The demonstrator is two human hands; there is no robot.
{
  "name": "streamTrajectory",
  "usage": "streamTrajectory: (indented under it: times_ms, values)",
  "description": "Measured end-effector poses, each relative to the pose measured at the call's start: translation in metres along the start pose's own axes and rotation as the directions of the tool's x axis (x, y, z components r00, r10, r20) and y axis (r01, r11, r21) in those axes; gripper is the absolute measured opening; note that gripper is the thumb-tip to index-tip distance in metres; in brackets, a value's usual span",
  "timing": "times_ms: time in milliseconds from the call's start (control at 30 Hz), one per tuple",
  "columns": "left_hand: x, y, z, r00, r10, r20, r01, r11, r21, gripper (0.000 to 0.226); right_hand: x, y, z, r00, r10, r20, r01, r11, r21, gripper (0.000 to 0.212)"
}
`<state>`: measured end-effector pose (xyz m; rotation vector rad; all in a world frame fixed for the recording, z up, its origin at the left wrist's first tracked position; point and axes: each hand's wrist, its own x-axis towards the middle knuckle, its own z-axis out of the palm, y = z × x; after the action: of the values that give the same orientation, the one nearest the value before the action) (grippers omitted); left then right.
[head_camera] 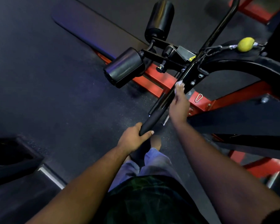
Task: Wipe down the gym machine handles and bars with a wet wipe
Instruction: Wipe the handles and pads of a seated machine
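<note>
A long black bar [217, 28] of the gym machine runs from the top right down to a foam grip [152, 119] near the middle. My left hand [133, 137] grips the low end of that foam grip. Further up the bar, my right hand [179, 103] holds a white wet wipe [179, 84] against the glossy metal. Only a small part of the wipe shows past my fingers.
Two black roller pads [124, 67] [160, 20] stick out left of the bar over a red steel frame [158, 80]. A yellow ball stopper [246, 44] hangs on a cable at the right. A long black bench pad [94, 28] lies on the dark rubber floor.
</note>
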<state>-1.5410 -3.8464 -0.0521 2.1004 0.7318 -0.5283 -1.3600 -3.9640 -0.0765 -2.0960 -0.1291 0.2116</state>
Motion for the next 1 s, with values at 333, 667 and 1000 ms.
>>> streamTrajectory:
  times_ms: [333, 667, 1000]
  values:
    - [-0.017, -0.013, 0.007, 0.998, 0.013, 0.057, -0.009, 0.998, -0.063, 0.040, -0.012, -0.021, 0.007, 0.891, 0.452, -0.042, -0.344, 0.732, 0.588, 0.044]
    - [-0.035, -0.031, 0.002, 1.000, 0.008, -0.001, -0.008, 0.999, -0.034, 0.039, 0.027, -0.030, -0.010, 0.686, 0.685, 0.245, -0.512, 0.215, 0.831, 0.020]
    - [-0.059, -0.053, 0.003, 1.000, -0.012, -0.028, 0.014, 0.998, 0.061, 0.043, -0.045, -0.012, 0.017, 0.690, 0.448, 0.569, -0.676, 0.117, 0.727, 0.088]
